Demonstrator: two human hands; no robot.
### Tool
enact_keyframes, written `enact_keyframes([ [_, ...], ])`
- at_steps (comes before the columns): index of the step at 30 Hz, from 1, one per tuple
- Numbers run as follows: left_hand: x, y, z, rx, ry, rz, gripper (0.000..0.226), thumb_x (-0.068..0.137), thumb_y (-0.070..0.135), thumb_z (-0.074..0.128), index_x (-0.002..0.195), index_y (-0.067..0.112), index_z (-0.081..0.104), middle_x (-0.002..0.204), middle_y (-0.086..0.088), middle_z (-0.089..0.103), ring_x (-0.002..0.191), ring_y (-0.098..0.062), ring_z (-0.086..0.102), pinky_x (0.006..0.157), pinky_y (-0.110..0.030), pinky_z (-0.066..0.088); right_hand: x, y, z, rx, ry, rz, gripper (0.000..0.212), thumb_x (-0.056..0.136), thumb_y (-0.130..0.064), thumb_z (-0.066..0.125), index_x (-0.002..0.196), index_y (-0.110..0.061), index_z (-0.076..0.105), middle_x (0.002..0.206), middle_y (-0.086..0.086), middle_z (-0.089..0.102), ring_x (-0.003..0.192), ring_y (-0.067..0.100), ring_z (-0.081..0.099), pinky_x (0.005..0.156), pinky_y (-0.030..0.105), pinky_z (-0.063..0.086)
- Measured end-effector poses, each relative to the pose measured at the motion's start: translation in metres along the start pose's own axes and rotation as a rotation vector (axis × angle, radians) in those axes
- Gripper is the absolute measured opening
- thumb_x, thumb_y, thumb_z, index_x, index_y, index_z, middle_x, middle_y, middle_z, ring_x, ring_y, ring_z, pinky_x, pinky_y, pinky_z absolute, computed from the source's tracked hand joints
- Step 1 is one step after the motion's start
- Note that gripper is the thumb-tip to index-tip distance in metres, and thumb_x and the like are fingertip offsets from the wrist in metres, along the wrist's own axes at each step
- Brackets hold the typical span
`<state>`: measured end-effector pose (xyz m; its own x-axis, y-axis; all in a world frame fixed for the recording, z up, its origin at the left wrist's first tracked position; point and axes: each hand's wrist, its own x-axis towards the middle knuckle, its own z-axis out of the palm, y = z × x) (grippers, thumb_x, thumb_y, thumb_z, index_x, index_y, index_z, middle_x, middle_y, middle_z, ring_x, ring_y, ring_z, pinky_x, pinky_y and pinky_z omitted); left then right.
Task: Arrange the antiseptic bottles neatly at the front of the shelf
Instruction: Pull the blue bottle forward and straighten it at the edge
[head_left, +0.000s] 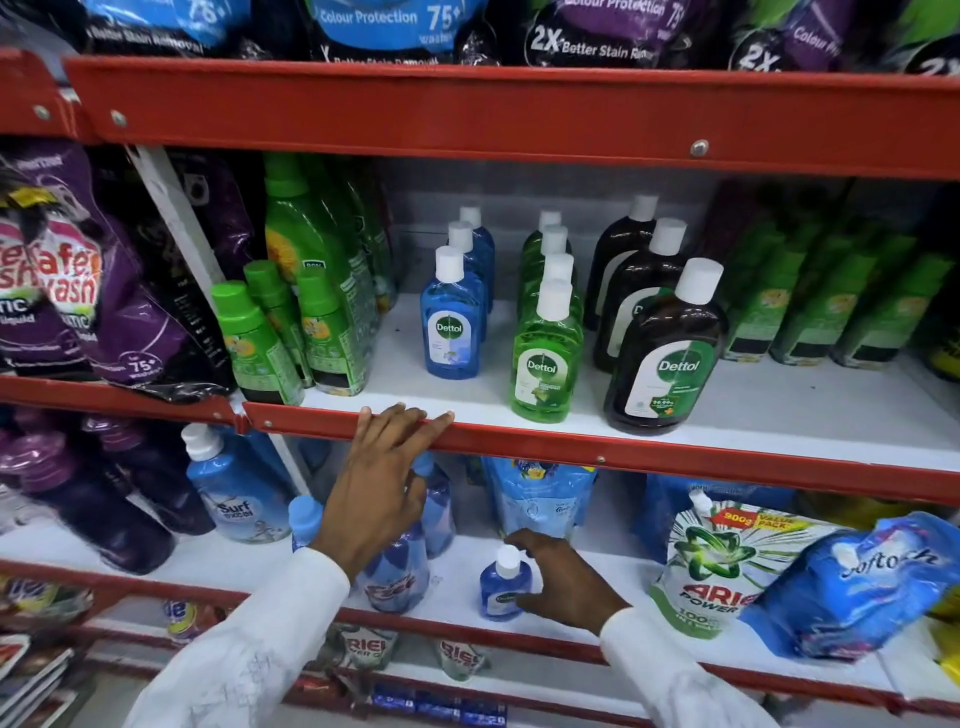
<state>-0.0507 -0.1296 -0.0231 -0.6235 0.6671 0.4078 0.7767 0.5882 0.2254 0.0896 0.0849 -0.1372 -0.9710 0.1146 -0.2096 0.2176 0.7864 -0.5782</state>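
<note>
On the white middle shelf (753, 410) stand three rows of Dettol antiseptic bottles with white caps: blue ones (451, 322), green ones (545, 358) and dark brown ones (665, 358). The blue row sits further back from the red front edge than the others. One small blue Dettol bottle (503, 590) stands on the lower shelf. My right hand (566, 577) curls around its right side, fingers touching it. My left hand (384, 483) rests with its fingertips on the red front lip of the middle shelf, fingers spread, holding nothing.
Green detergent bottles (291, 332) crowd the left of the middle shelf, more green packs (831, 312) the right. Purple pouches (78, 291) hang at far left. The lower shelf holds blue softener bottles (400, 566), a Surf bottle (234, 493), an Ariel pouch (717, 561) and a blue Softouch pouch (862, 582).
</note>
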Motion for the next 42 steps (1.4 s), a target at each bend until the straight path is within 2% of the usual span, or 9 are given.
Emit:
enact_keyframes([
  [4, -0.003, -0.002, -0.005, 0.072, 0.008, -0.013, 0.08, 0.075, 0.014, 0.063, 0.147, 0.031, 0.032, 0.141, -0.002, 0.05, 0.137, -0.026, 0.036, 0.123, -0.052, 0.009, 0.013, -0.007, 0.006, 0.04, -0.024, 0.014, 0.036, 0.072, -0.018, 0.078, 0.104, -0.02, 0.06, 0.107, 0.003, 0.068, 0.097, 0.021, 0.062, 0.085, 0.032, 0.051],
  [8, -0.011, -0.018, -0.017, 0.064, 0.046, -0.097, 0.077, 0.072, 0.015, 0.067, 0.144, 0.023, 0.039, 0.14, -0.006, 0.051, 0.137, -0.027, 0.038, 0.123, -0.051, 0.007, 0.006, -0.018, 0.0, 0.023, 0.011, -0.014, 0.03, 0.074, -0.028, 0.073, 0.099, -0.025, 0.057, 0.101, 0.001, 0.068, 0.092, 0.021, 0.062, 0.084, 0.041, 0.054],
  [13, -0.014, -0.039, -0.022, 0.086, 0.023, -0.092, 0.077, 0.069, 0.013, 0.069, 0.141, 0.024, 0.043, 0.138, -0.005, 0.053, 0.134, -0.028, 0.041, 0.122, -0.054, 0.013, -0.02, -0.08, -0.06, 0.016, 0.243, -0.138, 0.033, 0.075, -0.05, 0.069, 0.097, -0.029, 0.054, 0.087, -0.009, 0.064, 0.077, 0.013, 0.058, 0.069, 0.036, 0.051],
  [23, -0.011, -0.039, -0.015, -0.004, 0.079, -0.07, 0.07, 0.07, 0.013, 0.063, 0.137, 0.019, 0.045, 0.129, -0.006, 0.05, 0.124, -0.029, 0.04, 0.115, -0.045, 0.033, -0.017, -0.204, -0.18, 0.107, 0.65, -0.272, 0.036, 0.081, -0.041, 0.074, 0.107, -0.019, 0.061, 0.089, 0.002, 0.074, 0.078, 0.02, 0.067, 0.073, 0.039, 0.054],
  [25, -0.014, -0.041, -0.014, -0.018, 0.092, -0.055, 0.07, 0.069, 0.014, 0.061, 0.136, 0.02, 0.045, 0.13, -0.004, 0.048, 0.125, -0.027, 0.039, 0.114, -0.039, 0.032, 0.005, -0.209, -0.184, 0.066, 0.658, -0.246, 0.036, 0.083, -0.038, 0.073, 0.108, -0.017, 0.059, 0.088, 0.007, 0.073, 0.078, 0.025, 0.066, 0.072, 0.04, 0.053],
  [29, -0.014, -0.041, -0.012, -0.005, 0.09, -0.089, 0.073, 0.069, 0.014, 0.064, 0.138, 0.023, 0.044, 0.132, -0.001, 0.048, 0.129, -0.027, 0.038, 0.114, -0.045, 0.035, 0.045, -0.206, -0.181, -0.003, 0.641, -0.177, 0.037, 0.085, -0.03, 0.074, 0.11, -0.008, 0.06, 0.101, 0.015, 0.071, 0.091, 0.034, 0.065, 0.071, 0.036, 0.046],
  [35, -0.012, -0.043, -0.014, 0.021, 0.098, -0.09, 0.064, 0.072, 0.018, 0.062, 0.135, 0.022, 0.049, 0.128, 0.001, 0.054, 0.125, -0.026, 0.044, 0.111, -0.042, 0.04, 0.071, -0.2, -0.176, 0.001, 0.572, -0.131, 0.037, 0.088, -0.028, 0.071, 0.116, -0.007, 0.059, 0.111, 0.016, 0.071, 0.098, 0.035, 0.066, 0.073, 0.034, 0.046],
  [39, 0.002, -0.037, -0.025, -0.111, 0.163, -0.137, 0.048, 0.079, 0.028, 0.06, 0.126, 0.018, 0.059, 0.118, 0.0, 0.062, 0.113, -0.021, 0.052, 0.101, -0.037, 0.046, 0.068, -0.197, -0.172, 0.062, 0.569, -0.138, 0.046, 0.087, -0.027, 0.073, 0.124, -0.008, 0.055, 0.117, 0.011, 0.07, 0.103, 0.028, 0.066, 0.073, 0.023, 0.04],
  [42, 0.02, -0.028, -0.032, -0.304, 0.178, -0.168, 0.048, 0.083, 0.033, 0.056, 0.127, 0.016, 0.057, 0.124, -0.002, 0.062, 0.115, -0.02, 0.055, 0.1, -0.032, 0.044, 0.058, -0.188, -0.153, 0.115, 0.646, -0.102, 0.059, 0.081, -0.035, 0.078, 0.127, -0.009, 0.053, 0.115, 0.008, 0.073, 0.103, 0.025, 0.069, 0.08, 0.03, 0.051],
])
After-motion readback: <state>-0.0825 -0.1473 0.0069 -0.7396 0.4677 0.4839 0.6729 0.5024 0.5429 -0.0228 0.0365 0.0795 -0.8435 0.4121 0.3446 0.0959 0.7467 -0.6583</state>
